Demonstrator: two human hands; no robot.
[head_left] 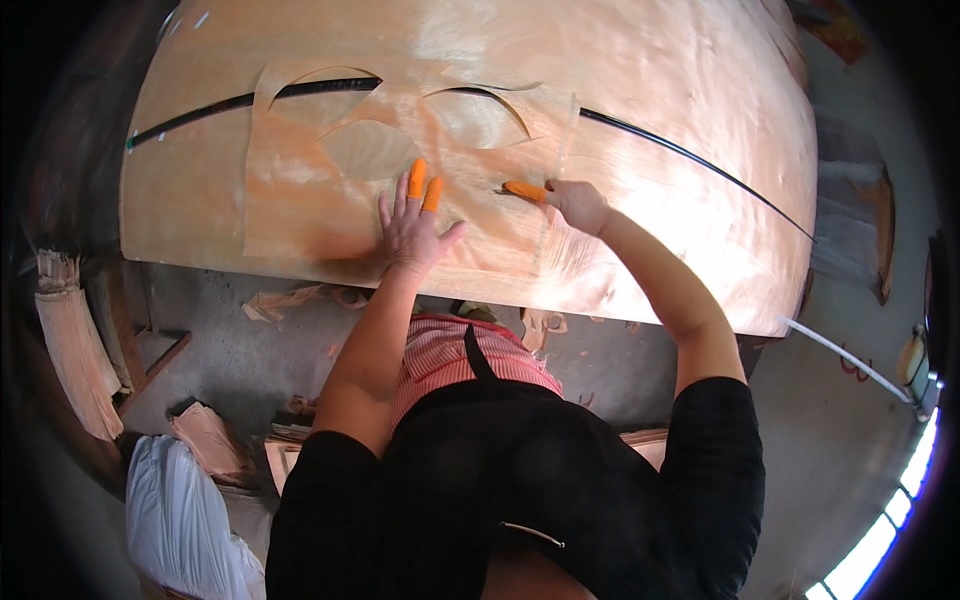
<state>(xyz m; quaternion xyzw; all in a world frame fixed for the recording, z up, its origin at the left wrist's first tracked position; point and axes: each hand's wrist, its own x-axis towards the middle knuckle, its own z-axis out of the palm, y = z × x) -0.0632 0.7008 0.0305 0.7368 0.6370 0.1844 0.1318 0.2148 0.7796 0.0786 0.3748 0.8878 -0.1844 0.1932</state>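
Observation:
A thin sheet of pale wood veneer lies on a broad stack of similar sheets. Leaf-shaped cut lines and openings show in its upper part, one of them a pointed oval. My left hand presses flat on the veneer with fingers spread, orange covers on two fingertips. To its right, my right hand is closed, with an orange-covered finger stretched along the surface. A small dark-tipped tool shows at that fingertip, touching the veneer; its exact kind is mostly hidden by the fingers.
A long black strip crosses the stack, passing under the veneer. Veneer scraps lie on the grey floor below the table edge. Bundled veneer and a white plastic-wrapped bundle stand at left. A white rod juts out at right.

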